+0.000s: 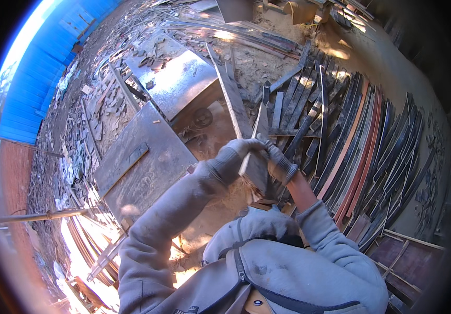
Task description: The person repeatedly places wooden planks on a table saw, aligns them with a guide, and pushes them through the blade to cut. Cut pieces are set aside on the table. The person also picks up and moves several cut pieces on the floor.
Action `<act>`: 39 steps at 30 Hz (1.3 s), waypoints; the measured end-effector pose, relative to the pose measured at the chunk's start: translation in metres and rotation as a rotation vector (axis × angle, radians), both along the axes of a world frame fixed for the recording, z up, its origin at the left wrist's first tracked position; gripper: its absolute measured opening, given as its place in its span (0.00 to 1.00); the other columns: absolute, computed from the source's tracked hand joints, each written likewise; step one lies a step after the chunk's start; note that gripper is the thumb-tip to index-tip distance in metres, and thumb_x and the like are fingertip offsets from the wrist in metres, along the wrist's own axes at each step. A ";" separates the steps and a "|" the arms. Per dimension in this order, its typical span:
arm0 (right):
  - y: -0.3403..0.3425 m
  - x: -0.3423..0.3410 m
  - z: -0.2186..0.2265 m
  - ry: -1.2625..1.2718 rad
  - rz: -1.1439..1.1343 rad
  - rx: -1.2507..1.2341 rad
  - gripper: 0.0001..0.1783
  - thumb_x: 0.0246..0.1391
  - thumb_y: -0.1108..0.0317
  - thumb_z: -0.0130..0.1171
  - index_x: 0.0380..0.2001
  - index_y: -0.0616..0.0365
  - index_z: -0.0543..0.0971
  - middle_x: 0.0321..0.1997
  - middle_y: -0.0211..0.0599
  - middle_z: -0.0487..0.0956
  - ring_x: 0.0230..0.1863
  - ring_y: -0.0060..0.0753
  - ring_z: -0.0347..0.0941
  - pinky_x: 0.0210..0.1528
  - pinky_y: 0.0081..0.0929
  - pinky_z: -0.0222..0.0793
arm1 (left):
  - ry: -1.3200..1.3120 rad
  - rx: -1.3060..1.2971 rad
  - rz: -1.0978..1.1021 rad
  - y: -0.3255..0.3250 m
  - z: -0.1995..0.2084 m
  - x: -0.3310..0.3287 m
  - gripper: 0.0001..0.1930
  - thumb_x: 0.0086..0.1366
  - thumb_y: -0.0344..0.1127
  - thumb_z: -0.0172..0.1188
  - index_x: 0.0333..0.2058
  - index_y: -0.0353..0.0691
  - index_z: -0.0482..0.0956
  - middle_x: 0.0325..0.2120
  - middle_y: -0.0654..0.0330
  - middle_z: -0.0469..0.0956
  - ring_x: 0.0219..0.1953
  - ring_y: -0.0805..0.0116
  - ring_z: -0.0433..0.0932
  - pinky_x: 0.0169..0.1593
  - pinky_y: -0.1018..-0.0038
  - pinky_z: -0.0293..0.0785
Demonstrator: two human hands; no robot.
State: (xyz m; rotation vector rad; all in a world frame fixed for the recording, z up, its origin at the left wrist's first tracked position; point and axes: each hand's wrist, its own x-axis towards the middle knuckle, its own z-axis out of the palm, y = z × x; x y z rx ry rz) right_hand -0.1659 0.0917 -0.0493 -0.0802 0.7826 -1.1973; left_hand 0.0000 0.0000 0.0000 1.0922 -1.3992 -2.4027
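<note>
Both my hands wear grey knit gloves and meet close together in front of my chest. My left hand is closed over a long wooden board, which slants up and away from me. Beside it my right hand is wrapped around a second, narrower wooden board that crosses the first at a slight angle. The near ends of the wood show below my hands, splintered and rough. My fingers partly hide where the two boards overlap.
Left of my arms stands a metal-topped table with a wood strip on it; a shiny sheet adjoins it. Long timber strips lie stacked at right. Scrap wood litters the ground toward a blue fence.
</note>
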 end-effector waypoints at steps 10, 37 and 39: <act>0.031 -0.072 -0.109 -0.209 -0.044 -0.052 0.21 0.74 0.50 0.55 0.52 0.57 0.81 0.44 0.35 0.86 0.41 0.34 0.84 0.51 0.33 0.82 | -0.846 -0.188 -0.002 0.076 0.065 -0.135 0.52 0.47 0.41 0.80 0.67 0.26 0.62 0.52 0.37 0.81 0.53 0.50 0.84 0.53 0.60 0.83; -0.050 0.385 -0.004 0.404 -0.252 -0.316 0.41 0.66 0.63 0.67 0.72 0.67 0.58 0.65 0.42 0.75 0.59 0.35 0.76 0.62 0.30 0.76 | -0.054 -0.116 0.410 0.103 0.074 0.448 0.56 0.56 0.39 0.79 0.77 0.30 0.55 0.71 0.48 0.67 0.72 0.57 0.67 0.74 0.64 0.61; -0.032 0.425 -0.027 0.488 -0.230 -0.275 0.51 0.64 0.64 0.70 0.78 0.65 0.50 0.72 0.44 0.70 0.66 0.37 0.71 0.68 0.32 0.70 | -0.036 -0.021 0.436 0.120 0.053 0.499 0.55 0.56 0.39 0.79 0.77 0.30 0.56 0.71 0.48 0.68 0.72 0.56 0.68 0.74 0.63 0.62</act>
